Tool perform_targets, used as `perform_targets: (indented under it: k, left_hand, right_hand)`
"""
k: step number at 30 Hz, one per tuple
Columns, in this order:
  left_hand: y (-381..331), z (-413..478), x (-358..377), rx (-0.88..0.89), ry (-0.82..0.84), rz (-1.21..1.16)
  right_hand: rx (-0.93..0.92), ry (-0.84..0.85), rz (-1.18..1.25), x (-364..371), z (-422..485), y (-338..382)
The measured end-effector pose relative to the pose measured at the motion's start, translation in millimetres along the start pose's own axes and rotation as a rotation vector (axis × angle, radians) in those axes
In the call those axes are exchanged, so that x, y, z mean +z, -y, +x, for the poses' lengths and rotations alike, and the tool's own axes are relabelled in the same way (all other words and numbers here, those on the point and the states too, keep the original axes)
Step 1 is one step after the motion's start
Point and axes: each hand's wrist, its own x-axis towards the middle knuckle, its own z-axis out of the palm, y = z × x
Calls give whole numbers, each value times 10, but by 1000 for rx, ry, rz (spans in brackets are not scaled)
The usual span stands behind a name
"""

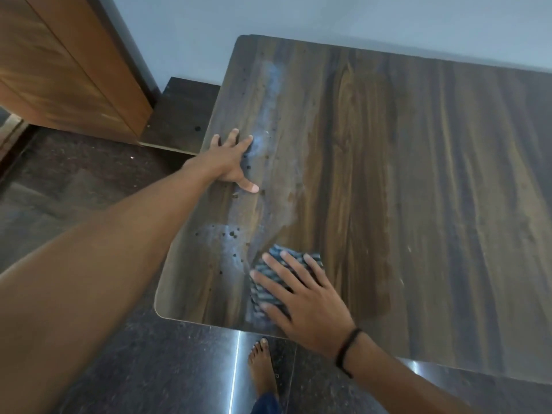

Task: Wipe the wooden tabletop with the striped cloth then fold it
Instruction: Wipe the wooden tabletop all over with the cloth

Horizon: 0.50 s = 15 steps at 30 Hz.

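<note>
— What is found at the left, and how much room is left there?

— A brown wooden panel (59, 70) is seen at far left, with dark speckled floor (74, 180) below it. Open floor is left between the panel and the table's left edge.

— How is the left hand (230, 159) placed?

— It is laid flat on the wooden tabletop (418, 174) at that left edge, fingers spread, thumb held out. Pale dusty streaks and dark specks are scattered around it.

— And the striped cloth (264, 292)?

— It is bunched near the rounded near-left corner and pressed down under the right hand (301, 300), whose fingers are splayed flat over it. A black band (348, 352) is worn at that wrist. A bare foot (263, 363) is seen on the glossy floor just below the near edge.

— Farther right?

— Broad, smooth, dark-grained board is shown, bordered by a pale wall (328, 19).
</note>
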Motion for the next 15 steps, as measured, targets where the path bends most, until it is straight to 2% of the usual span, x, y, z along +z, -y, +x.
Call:
perform_targets:
  k: [1, 2, 5, 6, 7, 10, 11, 13, 15]
  left_hand:
    - [-11, 1, 5, 0, -1, 5]
    - [-15, -3, -1, -2, -6, 5]
    - [-31, 1, -47, -5, 2, 9]
    - [-42, 0, -50, -3, 4, 7]
    - [-58, -5, -52, -3, 3, 9]
    - [-72, -20, -43, -15, 6, 23]
    - [-66, -18, -33, -19, 8, 26]
    - [-54, -17, -49, -23, 12, 21]
    - [-74, -9, -79, -24, 25, 18]
  right_hand:
    - [-48, 6, -40, -16, -32, -134]
    - [-16, -23, -69, -22, 43, -282]
    - [441, -138, 4, -107, 529, -434]
    - [521, -157, 34, -122, 649, -329]
    - [489, -142, 43, -101, 698, -203]
    - [111, -30, -4, -43, 509, -46]
    - [65, -19, -22, -70, 484, -134]
    - [175, -69, -26, -91, 641, -362]
    - [442, -141, 25, -143, 863, -433]
